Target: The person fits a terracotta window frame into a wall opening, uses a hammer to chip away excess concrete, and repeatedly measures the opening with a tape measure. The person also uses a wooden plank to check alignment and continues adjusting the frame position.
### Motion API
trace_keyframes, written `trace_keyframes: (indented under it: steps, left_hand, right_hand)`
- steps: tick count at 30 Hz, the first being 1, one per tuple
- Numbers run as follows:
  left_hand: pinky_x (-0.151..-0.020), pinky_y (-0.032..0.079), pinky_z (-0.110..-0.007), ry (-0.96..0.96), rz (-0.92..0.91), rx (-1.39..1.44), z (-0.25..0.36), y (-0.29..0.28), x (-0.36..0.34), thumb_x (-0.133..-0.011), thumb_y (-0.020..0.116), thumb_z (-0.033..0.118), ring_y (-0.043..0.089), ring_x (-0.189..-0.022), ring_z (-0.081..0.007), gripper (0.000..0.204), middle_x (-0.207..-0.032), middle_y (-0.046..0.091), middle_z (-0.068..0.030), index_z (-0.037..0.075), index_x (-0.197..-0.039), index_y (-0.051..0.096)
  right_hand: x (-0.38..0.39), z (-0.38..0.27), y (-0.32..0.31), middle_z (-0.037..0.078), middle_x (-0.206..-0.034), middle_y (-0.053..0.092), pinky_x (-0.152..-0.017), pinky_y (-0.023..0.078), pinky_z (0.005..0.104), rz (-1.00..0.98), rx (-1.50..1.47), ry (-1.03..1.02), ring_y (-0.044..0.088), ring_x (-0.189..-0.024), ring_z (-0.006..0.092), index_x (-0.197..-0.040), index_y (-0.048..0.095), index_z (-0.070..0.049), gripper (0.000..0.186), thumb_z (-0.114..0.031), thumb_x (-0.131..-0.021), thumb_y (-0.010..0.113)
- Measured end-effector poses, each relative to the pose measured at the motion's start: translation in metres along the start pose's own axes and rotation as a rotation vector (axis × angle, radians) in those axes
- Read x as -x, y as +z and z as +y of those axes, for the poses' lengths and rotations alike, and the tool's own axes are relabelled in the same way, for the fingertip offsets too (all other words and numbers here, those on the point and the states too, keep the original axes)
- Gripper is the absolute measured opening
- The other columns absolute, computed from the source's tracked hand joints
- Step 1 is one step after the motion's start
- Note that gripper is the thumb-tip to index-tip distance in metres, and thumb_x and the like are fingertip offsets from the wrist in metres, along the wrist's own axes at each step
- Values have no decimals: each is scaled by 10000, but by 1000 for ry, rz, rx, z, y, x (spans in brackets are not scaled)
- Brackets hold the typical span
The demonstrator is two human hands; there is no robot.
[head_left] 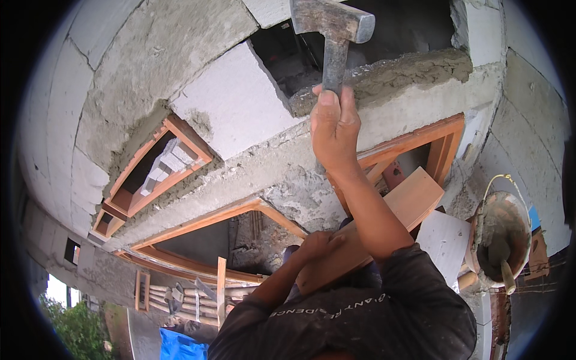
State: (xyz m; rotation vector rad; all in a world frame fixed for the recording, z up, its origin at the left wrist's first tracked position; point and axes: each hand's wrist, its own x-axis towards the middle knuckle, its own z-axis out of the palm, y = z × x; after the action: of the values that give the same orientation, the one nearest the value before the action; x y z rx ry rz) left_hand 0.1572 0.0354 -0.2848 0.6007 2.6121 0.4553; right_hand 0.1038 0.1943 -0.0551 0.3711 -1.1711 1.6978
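My right hand (336, 123) is wrapped round the handle of a hammer (338, 51), raised in front of the wall with its worn steel head uppermost. Behind it, a rectangular wall opening (408, 27) has rough grey mortar (414, 72) along its lower ledge. Lower down, close to my body, my left hand (321, 247) is closed at the edge of a wide reddish-brown wooden board (384, 219). That board slants up to the right and passes beneath my right forearm. The fingertips of my left hand are partly hidden.
At the right stands a mortar bucket (501, 234) with a wire handle and a trowel (504, 267) inside. A small wooden frame (192, 141) is set into the wall at the left. Larger wooden frames (204, 225) lie below. A blue bag (180, 345) is at the lower left.
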Motion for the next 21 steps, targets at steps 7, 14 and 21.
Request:
trace_keyframes:
  steps: [7,14,21]
  left_hand:
    - [-805,482,-471,-19,0,-1,-5,9,5,-884,417,627,634,-894,-409,667,-886,663,-238,26,-1039,660]
    - [-806,484,-464,20,-13,32,11,-10,7,-892,416,605,639,-887,-397,640,-885,663,-236,31,-1031,663]
    - [-807,484,-463,9,-1,7,14,-8,1,-891,411,614,637,-895,-397,652,-895,661,-239,27,-1019,663]
  right_hand:
    - [-7,-5,-3,188,-740,565,-700,446,384,-259,211,249,573,-729,302,-939,544,40,503,-439,-981,398]
    - [-5,43,-1,133,-693,556,-642,453,352,-313,433,235,567,-660,234,-931,541,22,435,-391,-988,414]
    - [-17,44,0,175,-767,566,-645,445,356,-295,456,237,547,-684,265,-1029,550,57,546,-462,-972,388]
